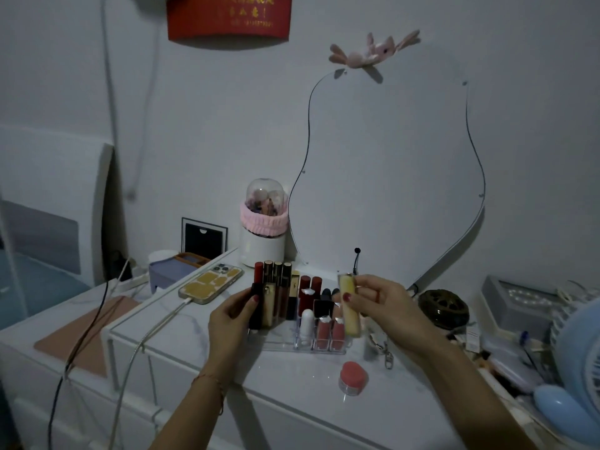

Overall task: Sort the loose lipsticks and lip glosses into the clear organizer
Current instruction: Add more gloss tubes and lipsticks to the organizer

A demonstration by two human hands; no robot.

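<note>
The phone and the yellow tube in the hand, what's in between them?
In the head view, between the phone and the yellow tube stands the clear organizer, its lipsticks upright, with the left hand at its near-left end.

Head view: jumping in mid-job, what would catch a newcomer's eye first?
The two hands at centre: the right hand holds a pale yellow lip gloss tube upright above the clear organizer, while the left hand grips a dark lipstick at the organizer's left end. Behind them a wavy-edged mirror fills the wall, and a small pink-lidded jar sits alone on the white tabletop in front.
</note>
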